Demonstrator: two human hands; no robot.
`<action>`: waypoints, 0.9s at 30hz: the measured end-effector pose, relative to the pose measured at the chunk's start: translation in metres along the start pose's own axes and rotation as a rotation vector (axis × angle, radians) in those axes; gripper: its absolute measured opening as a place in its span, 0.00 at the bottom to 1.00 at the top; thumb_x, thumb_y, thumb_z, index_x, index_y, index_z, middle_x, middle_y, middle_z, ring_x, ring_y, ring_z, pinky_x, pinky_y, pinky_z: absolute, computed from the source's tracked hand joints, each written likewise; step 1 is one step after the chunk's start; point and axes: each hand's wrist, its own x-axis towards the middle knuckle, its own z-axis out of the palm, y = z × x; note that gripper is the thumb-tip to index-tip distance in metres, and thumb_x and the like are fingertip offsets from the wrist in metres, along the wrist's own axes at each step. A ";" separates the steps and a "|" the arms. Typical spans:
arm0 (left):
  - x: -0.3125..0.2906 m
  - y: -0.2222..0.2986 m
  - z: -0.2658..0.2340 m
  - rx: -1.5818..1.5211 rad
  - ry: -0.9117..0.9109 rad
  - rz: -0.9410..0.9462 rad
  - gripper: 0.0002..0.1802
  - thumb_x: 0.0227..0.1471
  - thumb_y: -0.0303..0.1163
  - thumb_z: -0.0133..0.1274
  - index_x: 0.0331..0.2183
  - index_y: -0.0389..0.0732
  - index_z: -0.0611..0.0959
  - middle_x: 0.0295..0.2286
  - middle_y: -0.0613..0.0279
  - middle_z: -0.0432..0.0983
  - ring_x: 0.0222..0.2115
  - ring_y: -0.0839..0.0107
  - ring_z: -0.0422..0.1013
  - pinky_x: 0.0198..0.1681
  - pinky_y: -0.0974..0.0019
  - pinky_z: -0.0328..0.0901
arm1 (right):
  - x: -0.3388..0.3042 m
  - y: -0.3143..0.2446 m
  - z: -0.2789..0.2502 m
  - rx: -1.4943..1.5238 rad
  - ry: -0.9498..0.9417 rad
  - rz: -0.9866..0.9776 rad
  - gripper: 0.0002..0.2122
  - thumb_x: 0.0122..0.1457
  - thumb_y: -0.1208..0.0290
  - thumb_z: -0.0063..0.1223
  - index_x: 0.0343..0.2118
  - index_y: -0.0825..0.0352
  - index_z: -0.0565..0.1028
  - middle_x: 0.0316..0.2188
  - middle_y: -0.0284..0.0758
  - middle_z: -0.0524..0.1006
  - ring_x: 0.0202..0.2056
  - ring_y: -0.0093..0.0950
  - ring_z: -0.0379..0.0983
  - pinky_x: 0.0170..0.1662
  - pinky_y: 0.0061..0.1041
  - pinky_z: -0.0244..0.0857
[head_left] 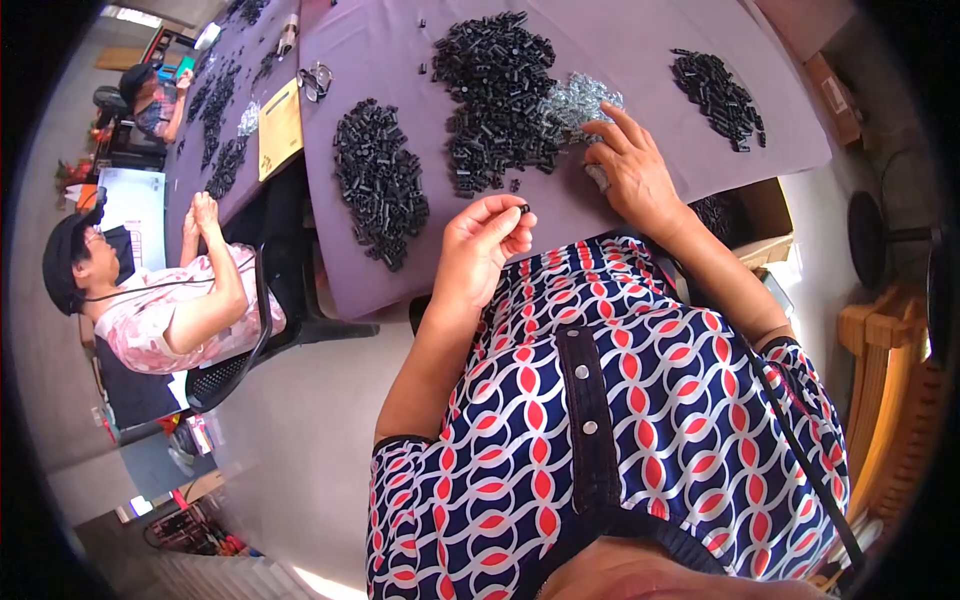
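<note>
My left hand (483,245) is closed in a pinch on a small black cylindrical piece (524,209), held just in front of the table's near edge. My right hand (637,172) reaches over the near right side of a heap of small shiny metal pieces (578,103). Its fingers are apart and bent, their tips at the heap's edge, and something grey shows at the thumb. Against the metal heap's left side lies a large pile of black cylindrical pieces (495,100). Another black pile (378,185) lies farther left, and a smaller one (717,98) to the right.
A purple cloth (330,40) covers the table. On the left are a yellow tray (280,130) and scissors (316,80). A seated co-worker (170,300) in a dark cap works there, with another person (155,100) beyond. An open cardboard box (765,225) stands under the table's right edge.
</note>
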 end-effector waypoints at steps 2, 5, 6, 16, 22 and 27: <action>-0.001 -0.001 0.001 0.019 -0.002 -0.021 0.09 0.60 0.26 0.54 0.42 0.35 0.82 0.33 0.58 0.81 0.28 0.75 0.75 0.36 0.71 0.71 | -0.002 0.000 -0.002 0.017 0.000 0.012 0.10 0.46 0.79 0.55 0.33 0.65 0.76 0.51 0.34 0.72 0.63 0.40 0.58 0.58 0.39 0.59; 0.000 -0.002 0.001 0.062 0.027 -0.029 0.10 0.60 0.26 0.54 0.43 0.34 0.82 0.33 0.57 0.81 0.28 0.74 0.75 0.36 0.70 0.71 | 0.001 0.001 -0.016 0.084 0.008 0.007 0.13 0.46 0.83 0.53 0.36 0.65 0.73 0.50 0.36 0.73 0.59 0.40 0.63 0.57 0.38 0.60; 0.000 -0.002 0.000 0.064 0.029 -0.015 0.10 0.60 0.26 0.54 0.43 0.34 0.82 0.33 0.57 0.82 0.28 0.74 0.75 0.36 0.70 0.71 | 0.001 0.000 -0.024 0.133 0.014 -0.005 0.15 0.45 0.87 0.51 0.38 0.66 0.71 0.48 0.38 0.73 0.56 0.41 0.66 0.57 0.36 0.61; 0.007 -0.005 0.021 0.080 0.001 0.002 0.10 0.60 0.27 0.53 0.42 0.34 0.81 0.33 0.56 0.82 0.28 0.73 0.77 0.35 0.70 0.73 | 0.011 -0.045 -0.044 1.065 -0.317 0.303 0.17 0.48 0.94 0.42 0.40 0.71 0.74 0.40 0.32 0.76 0.45 0.21 0.73 0.50 0.22 0.66; 0.001 -0.004 0.026 0.205 0.005 0.043 0.10 0.59 0.27 0.54 0.42 0.33 0.81 0.32 0.59 0.82 0.28 0.76 0.76 0.35 0.72 0.72 | 0.010 -0.046 -0.043 1.171 -0.328 0.368 0.14 0.51 0.91 0.48 0.41 0.71 0.74 0.35 0.32 0.78 0.39 0.20 0.75 0.47 0.22 0.68; -0.010 -0.012 0.025 0.609 -0.067 0.099 0.09 0.58 0.23 0.54 0.40 0.29 0.81 0.30 0.61 0.81 0.29 0.77 0.76 0.36 0.75 0.70 | 0.006 -0.042 -0.042 1.085 -0.496 0.297 0.11 0.55 0.85 0.57 0.41 0.70 0.74 0.31 0.31 0.78 0.36 0.18 0.74 0.41 0.21 0.69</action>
